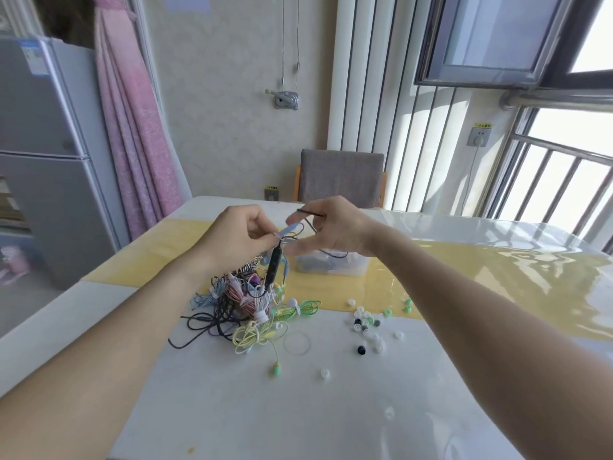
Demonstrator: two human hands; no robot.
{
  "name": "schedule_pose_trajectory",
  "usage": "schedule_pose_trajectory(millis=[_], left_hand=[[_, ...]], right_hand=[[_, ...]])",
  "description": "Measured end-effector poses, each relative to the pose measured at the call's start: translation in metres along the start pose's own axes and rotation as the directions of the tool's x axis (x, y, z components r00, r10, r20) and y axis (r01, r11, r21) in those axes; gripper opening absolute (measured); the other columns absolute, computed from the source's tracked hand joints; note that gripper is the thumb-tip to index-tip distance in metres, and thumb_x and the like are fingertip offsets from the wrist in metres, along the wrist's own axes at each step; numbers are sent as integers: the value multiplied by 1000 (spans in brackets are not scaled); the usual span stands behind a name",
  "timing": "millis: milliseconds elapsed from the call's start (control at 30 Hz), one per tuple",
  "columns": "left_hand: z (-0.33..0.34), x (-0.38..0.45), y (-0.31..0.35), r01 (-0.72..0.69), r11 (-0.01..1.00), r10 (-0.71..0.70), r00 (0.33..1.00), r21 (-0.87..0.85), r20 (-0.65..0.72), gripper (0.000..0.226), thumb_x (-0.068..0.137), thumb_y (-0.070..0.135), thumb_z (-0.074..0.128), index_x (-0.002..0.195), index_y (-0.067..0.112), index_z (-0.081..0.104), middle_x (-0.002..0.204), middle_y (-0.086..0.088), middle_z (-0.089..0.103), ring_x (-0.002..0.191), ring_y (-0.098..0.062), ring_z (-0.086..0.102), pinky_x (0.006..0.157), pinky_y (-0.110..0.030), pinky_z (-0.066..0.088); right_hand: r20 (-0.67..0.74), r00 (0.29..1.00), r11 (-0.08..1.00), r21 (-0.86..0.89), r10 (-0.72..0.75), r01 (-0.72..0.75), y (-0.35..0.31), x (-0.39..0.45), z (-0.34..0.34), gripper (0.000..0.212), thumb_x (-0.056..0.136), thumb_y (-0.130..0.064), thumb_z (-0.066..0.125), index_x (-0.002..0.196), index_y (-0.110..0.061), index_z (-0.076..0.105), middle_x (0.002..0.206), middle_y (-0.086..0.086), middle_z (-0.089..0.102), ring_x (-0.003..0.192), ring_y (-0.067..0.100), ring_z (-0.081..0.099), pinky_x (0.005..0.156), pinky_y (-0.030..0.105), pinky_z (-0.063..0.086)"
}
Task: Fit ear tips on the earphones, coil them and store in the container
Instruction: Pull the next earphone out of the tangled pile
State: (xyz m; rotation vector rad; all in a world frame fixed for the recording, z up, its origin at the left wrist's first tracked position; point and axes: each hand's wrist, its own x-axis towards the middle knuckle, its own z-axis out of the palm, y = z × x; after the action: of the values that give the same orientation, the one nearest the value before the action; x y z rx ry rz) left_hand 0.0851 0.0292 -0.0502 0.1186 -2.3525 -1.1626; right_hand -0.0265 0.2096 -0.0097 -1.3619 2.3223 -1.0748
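Earphones [275, 265] with a dark cable and an inline remote hang in the air between your hands, above the tangled pile of earphones [247, 305] near the middle of the table [331, 410]. Your left hand [240, 239] pinches the cable at the top, fingers curled round it, remote dangling below. Your right hand [326, 229] holds a strand of the same cable between thumb and forefinger, other fingers spread loose (motion blur hides the fingertips). This reads as coiling in progress: your right hand looks set to wrap the cable around your left fingers. Next you want steady tension, even loops, and then a short carry to the clear container [331, 263] just behind your hands, toward the far edge; something dark already lies inside it. Count check: one container, one pile with several bundles I cannot number exactly, and loose ear tips [366, 322] scattered toward the right, roughly twenty in white, green and black. One green earbud [276, 369] lies alone nearer you.
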Motion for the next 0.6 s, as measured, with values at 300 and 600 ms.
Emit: schedule_pose_trajectory(millis=[300, 600], left_hand=[[-18, -2, -9, 0, 997, -7, 996, 78, 84, 12, 75, 8, 82, 75, 16, 72, 84, -3, 76, 83, -29, 72, 84, -49, 57], [-20, -1, 3, -89, 971, 106, 992, 221, -66, 3, 85, 19, 74, 85, 21, 77, 79, 6, 73, 62, 7, 56, 63, -12, 39]], right_hand=[[-111, 992, 970, -239, -59, 31, 9, 9, 0, 27, 88, -37, 75, 92, -11, 80, 81, 8, 75, 64, 15, 58, 62, 27, 47], [-227, 974, 980, 197, 30, 16, 5, 10, 5, 27, 102, -20, 57, 98, 2, 72, 93, 7, 78, 38, 7, 26, 36, 17, 28]])
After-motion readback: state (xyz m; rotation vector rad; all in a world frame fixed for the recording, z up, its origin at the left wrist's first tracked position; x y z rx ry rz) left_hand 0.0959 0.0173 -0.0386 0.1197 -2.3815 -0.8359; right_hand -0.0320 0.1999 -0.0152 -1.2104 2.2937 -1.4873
